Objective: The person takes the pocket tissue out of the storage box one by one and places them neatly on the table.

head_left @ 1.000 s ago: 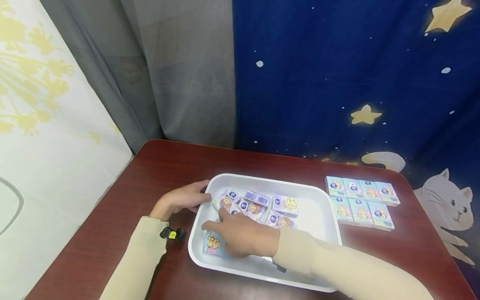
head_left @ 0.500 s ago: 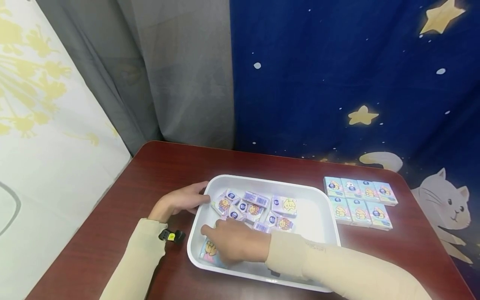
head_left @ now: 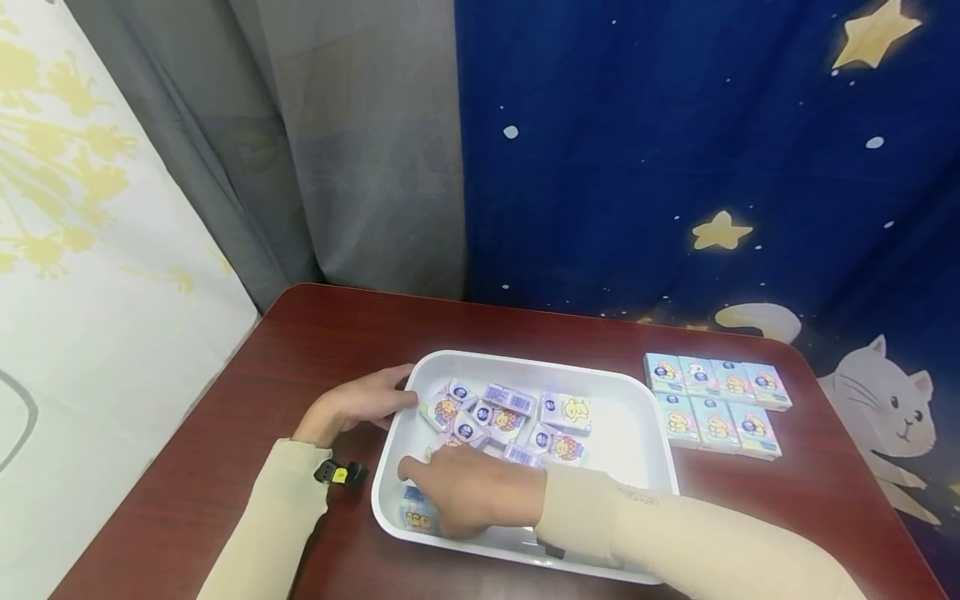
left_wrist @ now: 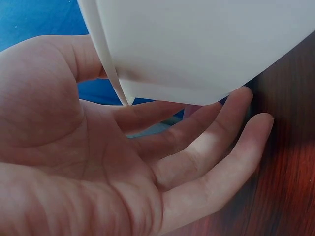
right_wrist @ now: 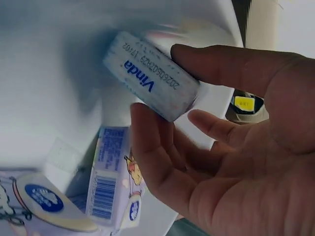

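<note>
My left hand (head_left: 360,404) grips the left wall of the white tray (head_left: 525,361); in the left wrist view the thumb (left_wrist: 88,61) is over the rim and the fingers (left_wrist: 216,172) curl beneath. Inside the tray's near left corner, my right hand (head_left: 480,490) holds a small light-blue tissue pack (head_left: 417,514). The right wrist view shows this pack (right_wrist: 150,76), printed "Vinda", pinched between thumb and fingers, close to the tray's inner surface. Several purple tissue packs (head_left: 566,412) lie loosely beside and beyond the right hand, some overlapping.
Right of the tray, several light-blue tissue packs (head_left: 716,418) lie in two neat rows on the dark red table (head_left: 352,321). A grey and navy curtain (head_left: 555,167) hangs behind the table. White fabric (head_left: 112,292) hangs at the left.
My right hand has shifted slightly toward the near left corner of the tray with the light-blue pack, which has changed its tilt. The left hand stays on the tray's wall.
</note>
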The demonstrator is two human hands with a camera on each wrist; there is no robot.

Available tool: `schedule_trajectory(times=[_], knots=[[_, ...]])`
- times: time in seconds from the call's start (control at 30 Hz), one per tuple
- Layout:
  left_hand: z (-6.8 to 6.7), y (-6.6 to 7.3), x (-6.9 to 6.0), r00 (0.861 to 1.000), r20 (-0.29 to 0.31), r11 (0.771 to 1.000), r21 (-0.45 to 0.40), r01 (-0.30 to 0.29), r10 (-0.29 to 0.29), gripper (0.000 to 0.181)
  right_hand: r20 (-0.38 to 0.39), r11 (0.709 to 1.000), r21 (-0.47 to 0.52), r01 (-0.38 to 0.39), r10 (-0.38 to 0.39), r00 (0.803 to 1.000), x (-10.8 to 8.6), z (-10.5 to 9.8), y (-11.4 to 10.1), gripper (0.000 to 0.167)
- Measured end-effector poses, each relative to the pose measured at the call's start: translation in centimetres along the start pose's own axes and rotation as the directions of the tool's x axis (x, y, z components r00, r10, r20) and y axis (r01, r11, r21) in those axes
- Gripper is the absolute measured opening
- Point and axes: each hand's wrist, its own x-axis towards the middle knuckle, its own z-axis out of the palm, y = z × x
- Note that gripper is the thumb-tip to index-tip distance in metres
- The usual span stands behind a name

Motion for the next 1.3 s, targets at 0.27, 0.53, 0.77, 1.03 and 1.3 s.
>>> schedule_trajectory(times=[0.27, 0.53, 0.77, 1.03, 1.3], knots=[[0.0, 0.1, -0.1, 1.000, 0.010, 1.000, -0.001, -0.005, 0.005, 0.059, -0.025, 0.997, 0.082, -0.014, 0.016, 1.000, -1.1, -1.6, 1.3, 0.055], [-0.2, 0.0, 0.1, 1.000, 0.014, 1.000, -0.001, 0.002, -0.002, 0.058, -0.130, 0.975, 0.221, 0.026, 0.003, 0.992, -3.1, -3.8, 4.1, 0.039], [-0.2, 0.0, 0.1, 1.000, 0.006, 1.000, 0.000, 0.007, -0.007, 0.059, -0.216, 0.944, 0.329, 0.008, 0.067, 0.974, -5.2, -5.2, 6.8, 0.050], [-0.1, 0.1, 0.0, 1.000, -0.002, 1.000, 0.011, 0.009, -0.009, 0.059, -0.277, 0.868, 0.493, 0.062, 0.089, 0.957, -7.4, -5.4, 10.5, 0.049], [-0.1, 0.2, 0.0, 1.000, -0.006, 1.000, 0.003, 0.014, -0.014, 0.060, -0.279, 0.777, 0.627, 0.058, 0.155, 0.948, -10.3, -5.0, 13.4, 0.032]])
